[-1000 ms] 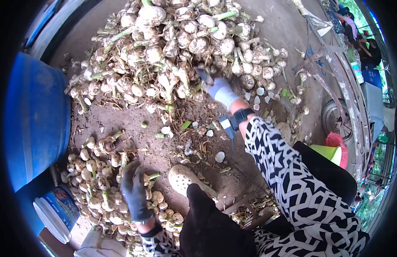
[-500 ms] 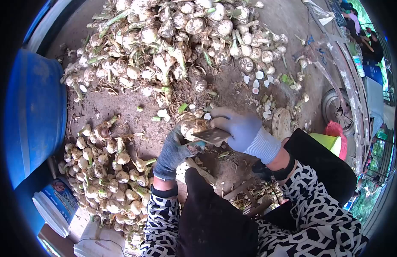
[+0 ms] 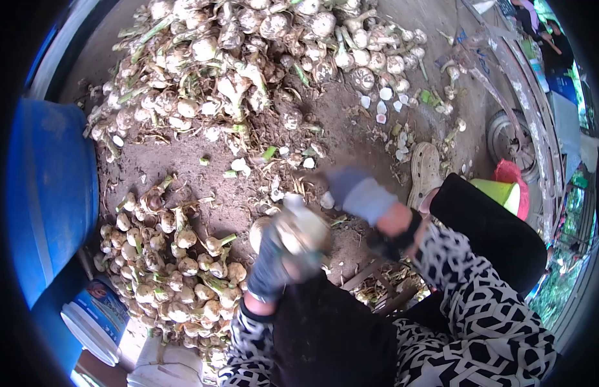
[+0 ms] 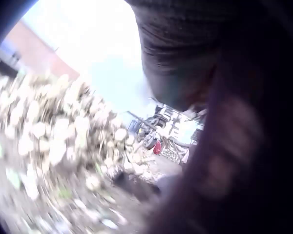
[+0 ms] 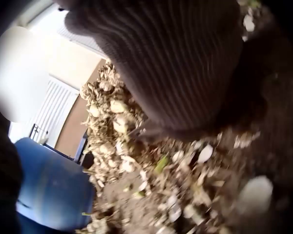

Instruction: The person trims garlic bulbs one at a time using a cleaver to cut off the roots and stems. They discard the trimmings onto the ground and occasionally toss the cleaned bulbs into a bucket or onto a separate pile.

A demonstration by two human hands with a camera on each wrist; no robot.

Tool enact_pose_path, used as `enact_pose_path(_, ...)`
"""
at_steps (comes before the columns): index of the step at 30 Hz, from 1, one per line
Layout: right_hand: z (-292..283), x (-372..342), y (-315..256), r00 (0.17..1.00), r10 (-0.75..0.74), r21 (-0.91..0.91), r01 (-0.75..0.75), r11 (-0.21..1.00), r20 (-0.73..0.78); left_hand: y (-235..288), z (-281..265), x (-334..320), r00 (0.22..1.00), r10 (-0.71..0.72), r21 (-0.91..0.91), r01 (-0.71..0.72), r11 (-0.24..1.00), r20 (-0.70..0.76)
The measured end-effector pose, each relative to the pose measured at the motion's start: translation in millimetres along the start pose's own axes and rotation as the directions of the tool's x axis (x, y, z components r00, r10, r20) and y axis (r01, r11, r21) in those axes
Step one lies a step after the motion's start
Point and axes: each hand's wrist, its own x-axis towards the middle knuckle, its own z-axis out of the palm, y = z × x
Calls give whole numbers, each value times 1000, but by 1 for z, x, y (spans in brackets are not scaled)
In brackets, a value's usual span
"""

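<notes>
In the head view the gloved left hand (image 3: 270, 264) grips a pale garlic bulb (image 3: 303, 231), blurred by motion, in front of the dark-clad knee. The gloved right hand (image 3: 361, 190) is up and to the right of the bulb, apart from it and also blurred; its fingers are unclear and the blade is hard to make out. A small white piece (image 3: 326, 200) shows just beneath the right hand. In the right wrist view the ribbed glove (image 5: 171, 63) covers the top, with a pale round piece (image 5: 256, 195) low at the right.
A large heap of garlic (image 3: 235, 84) lies at the top, a smaller pile (image 3: 177, 277) at lower left. A blue barrel (image 3: 57, 193) stands left, white buckets (image 3: 90, 332) below it. A shoe (image 3: 425, 171), a wheel (image 3: 509, 145) and a metal frame (image 3: 522, 84) are on the right.
The right hand went from the heap to the left hand, then moved slightly up from it. The left hand left the smaller pile, took hold of a bulb, and now has it lower and further right.
</notes>
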Motion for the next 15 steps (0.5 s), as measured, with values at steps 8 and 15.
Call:
enact_pose_path(8, -58, -31, -40, 874, 143, 868, -481, 126, 464, -10, -37, 14, 999, -23, 274, 14, 962, 31)
enact_pose_path(15, -40, -34, -53, 953, 161, 879, -300, 371, 258, -14, -33, 2, 997, -52, 125, 58, 990, -49)
